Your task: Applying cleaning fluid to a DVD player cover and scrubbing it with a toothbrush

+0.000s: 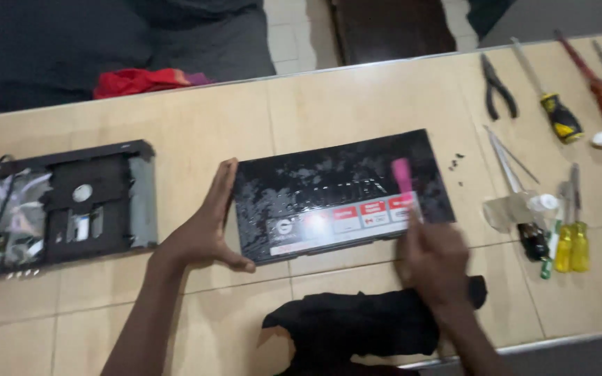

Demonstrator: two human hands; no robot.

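A flat black cover panel with a strip of red and white stickers lies in the middle of the tan table. My left hand is spread open against the panel's left edge, thumb under its near corner. My right hand, blurred, is closed around a pink-handled tool that points up over the panel's right part. A black cloth lies just below the panel, partly under my right wrist.
An opened black device chassis with wires lies at the left. Pliers, several screwdrivers, tweezers and small screws lie at the right. A red cloth sits beyond the far edge.
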